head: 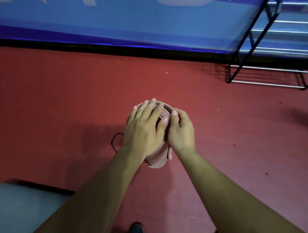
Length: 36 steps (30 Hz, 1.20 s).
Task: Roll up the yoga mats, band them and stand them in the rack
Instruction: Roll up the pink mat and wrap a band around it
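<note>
My hands hide most of the pink rolled foam yoga mat (164, 110); only part of its spiral end and lower side show. It stands upright mid red floor (58, 104), well apart from the black wire rack (265, 69), which is cut off at the right edge. Left hand (145, 127) lies flat on top, fingers straight; right hand (182, 130) curls round the rim.

1. One rolled pink foam yoga mat (157, 160).
2. Two bare hands: left hand (143, 128) and right hand (182, 131).
3. One black wire rack with silver rails (265, 70).
4. One thin black cord loop (112, 142).
5. One flat grey mat (20, 207).
6. One dark shoe (136, 231).
</note>
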### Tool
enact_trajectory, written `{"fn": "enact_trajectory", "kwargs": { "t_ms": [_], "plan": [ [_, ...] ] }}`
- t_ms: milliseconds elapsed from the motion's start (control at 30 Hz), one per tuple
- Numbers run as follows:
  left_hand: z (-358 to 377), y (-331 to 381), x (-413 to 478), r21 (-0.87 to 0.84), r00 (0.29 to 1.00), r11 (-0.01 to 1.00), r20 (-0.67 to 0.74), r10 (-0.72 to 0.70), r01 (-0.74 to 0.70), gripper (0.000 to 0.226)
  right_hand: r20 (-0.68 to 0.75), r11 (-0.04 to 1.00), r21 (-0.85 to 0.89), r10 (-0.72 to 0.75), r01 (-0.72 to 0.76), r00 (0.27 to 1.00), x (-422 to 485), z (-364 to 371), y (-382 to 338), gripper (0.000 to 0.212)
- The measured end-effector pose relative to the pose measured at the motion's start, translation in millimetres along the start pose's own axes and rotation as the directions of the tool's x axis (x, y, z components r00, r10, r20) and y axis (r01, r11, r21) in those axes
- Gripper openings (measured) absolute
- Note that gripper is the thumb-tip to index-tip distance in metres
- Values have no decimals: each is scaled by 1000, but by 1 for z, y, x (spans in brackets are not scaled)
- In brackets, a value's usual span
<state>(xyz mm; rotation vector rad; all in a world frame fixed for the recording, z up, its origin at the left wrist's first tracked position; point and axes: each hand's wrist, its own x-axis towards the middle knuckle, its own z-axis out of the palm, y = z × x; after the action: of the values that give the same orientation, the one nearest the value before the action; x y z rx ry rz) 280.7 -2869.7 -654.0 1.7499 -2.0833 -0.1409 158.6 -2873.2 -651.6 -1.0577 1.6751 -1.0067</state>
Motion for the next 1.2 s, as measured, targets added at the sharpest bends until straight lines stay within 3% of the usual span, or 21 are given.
{"fn": "enact_trajectory", "kwargs": {
  "t_ms": [267,533,800,867,967,1200],
  "plan": [
    [1,-1,-2,18,1000,1000,-16,7,-6,50,-12,994,-104,-21,19,1000,-4,-5,-1,32],
    [2,-6,-1,28,999,999,-25,34,-34,50,-201,991,-132,-21,-6,979,-5,-12,-3,32],
    [2,1,6,36,995,994,14,-102,102,55,-125,998,61,-6,14,992,-27,7,10,18],
    [3,3,9,48,992,991,26,-123,121,56,-103,999,39,1,3,995,-30,6,7,30],
    [5,9,14,47,996,995,14,-93,92,56,-91,999,33,10,-7,996,-29,2,5,41],
    [9,24,19,15,1000,1000,5,-24,24,52,-67,997,81,8,-2,998,-19,-12,13,42]
  ]
}}
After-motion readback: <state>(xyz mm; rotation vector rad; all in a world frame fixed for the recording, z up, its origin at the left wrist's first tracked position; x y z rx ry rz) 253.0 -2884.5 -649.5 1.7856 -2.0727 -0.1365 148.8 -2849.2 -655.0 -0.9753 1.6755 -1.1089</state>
